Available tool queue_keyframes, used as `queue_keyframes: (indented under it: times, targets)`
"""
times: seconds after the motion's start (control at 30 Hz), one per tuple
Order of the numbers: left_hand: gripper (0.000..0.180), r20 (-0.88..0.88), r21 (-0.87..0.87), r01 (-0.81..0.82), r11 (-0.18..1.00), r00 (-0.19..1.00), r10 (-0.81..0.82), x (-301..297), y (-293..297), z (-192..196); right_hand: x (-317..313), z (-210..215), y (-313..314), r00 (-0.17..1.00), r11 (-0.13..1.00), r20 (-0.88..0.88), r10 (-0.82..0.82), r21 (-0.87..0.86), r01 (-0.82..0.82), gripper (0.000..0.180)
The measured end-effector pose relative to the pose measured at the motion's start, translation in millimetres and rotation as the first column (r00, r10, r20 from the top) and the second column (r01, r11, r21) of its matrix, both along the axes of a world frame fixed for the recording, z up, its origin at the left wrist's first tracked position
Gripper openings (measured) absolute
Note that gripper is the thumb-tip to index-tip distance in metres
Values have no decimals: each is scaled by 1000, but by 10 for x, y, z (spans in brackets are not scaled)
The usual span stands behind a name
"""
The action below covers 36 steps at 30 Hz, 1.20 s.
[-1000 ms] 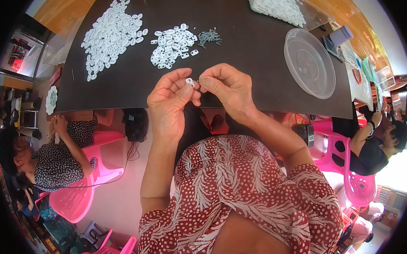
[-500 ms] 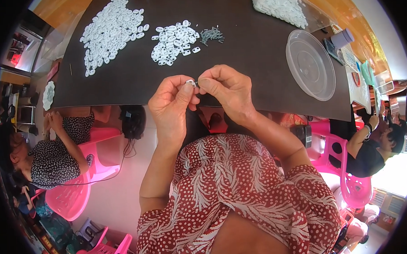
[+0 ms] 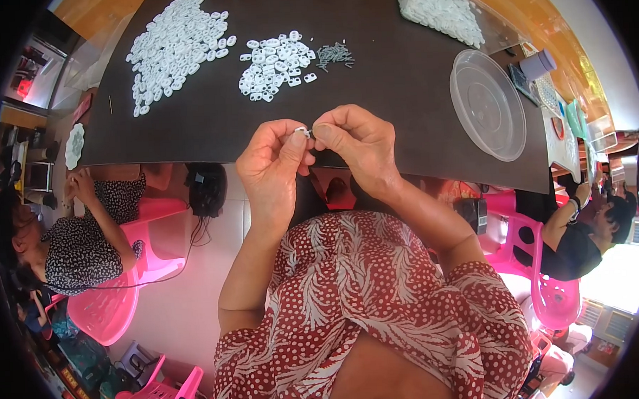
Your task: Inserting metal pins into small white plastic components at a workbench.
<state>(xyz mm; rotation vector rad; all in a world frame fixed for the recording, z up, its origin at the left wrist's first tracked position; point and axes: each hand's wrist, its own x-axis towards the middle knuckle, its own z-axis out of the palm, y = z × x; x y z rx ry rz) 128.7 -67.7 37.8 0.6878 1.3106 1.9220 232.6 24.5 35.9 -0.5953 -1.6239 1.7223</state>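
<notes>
Above the table's front edge my left hand (image 3: 274, 159) is closed, pinching a small white plastic piece (image 3: 302, 130) between thumb and finger. My right hand (image 3: 358, 145) meets it there, its thumb and finger pinched on a small dark grey pin (image 3: 311, 134) at the right side of the white piece. Fingertips cover most of both parts, so I cannot tell how far the pin is in. Just beyond my hands lies a small pile of white plastic pieces with holes (image 3: 273, 67), and to its right a little heap of dark grey pins (image 3: 335, 55).
A larger pile of white oval pieces (image 3: 174, 53) spreads at the far left of the dark table (image 3: 393, 77). A clear round lid (image 3: 488, 106) lies at the right, below a clear box of white pieces (image 3: 440, 14). People sit on pink chairs (image 3: 108, 305) at both sides.
Both hands stay together in the same pinch at almost the same place. The whole view has shifted very slightly.
</notes>
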Motion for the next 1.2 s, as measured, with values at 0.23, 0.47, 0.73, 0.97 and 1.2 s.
queue_keyframes:
  times: [0.23, 0.47, 0.73, 0.97, 1.2]
  targets:
    - [7, 7, 15, -9, 1000, 1000, 8, 13, -3, -20, 3, -15, -6, 1000, 1000, 21, 10, 4, -10, 10]
    - [8, -8, -8, -28, 1000, 1000, 28, 27, -11, -42, 2, -32, -23, 1000, 1000, 15, 15, -11, -14, 9]
    - [7, -105, -26, -100, 995, 990, 97, 107, 20, -127, -31, -90, -47, 998, 1000, 66, 11, 17, -12, 10]
    - [8, -92, -72, -120, 990, 989, 114, 129, 68, -154, -40, -122, -5, 984, 987, 168, -54, 159, 27, 11]
    - [8, 100, 68, -68, 995, 993, 61, -19, 197, -209, -139, -17, 216, 988, 872, 138, -72, 490, -5, 11]
